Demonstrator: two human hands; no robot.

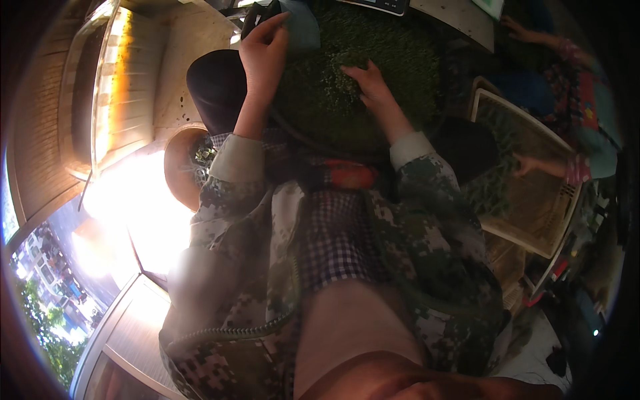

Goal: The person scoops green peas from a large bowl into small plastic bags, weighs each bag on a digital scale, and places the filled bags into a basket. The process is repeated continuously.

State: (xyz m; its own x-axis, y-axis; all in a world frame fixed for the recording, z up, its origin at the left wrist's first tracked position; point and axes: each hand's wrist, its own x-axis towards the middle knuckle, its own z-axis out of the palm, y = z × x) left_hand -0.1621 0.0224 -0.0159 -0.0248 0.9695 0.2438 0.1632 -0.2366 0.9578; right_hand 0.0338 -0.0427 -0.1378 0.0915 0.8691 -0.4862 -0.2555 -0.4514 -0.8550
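A wide round dark container (293, 133) in front of my knees holds a heap of small green plant bits (400, 50). My right hand (377, 92) is over the heap, thumb and forefinger apart. Its fingertips reach a paler clump of fine sprigs (337, 80); the other fingers are partly hidden. At the container's far left edge my left hand (262, 53) is closed, fingers bent, against a bluish thin bag or sheet (304, 28) that it appears to grip. Just beyond that hand stands a black object (259, 19) whose kind I cannot make out.
At the right a pale plastic crate (527, 233) holds green stems (497, 153); another person's hands (527, 165) reach around there. A device with a dark panel (380, 5) sits at the far edge. A brown round pot or basket (180, 167) with leaves is at my left.
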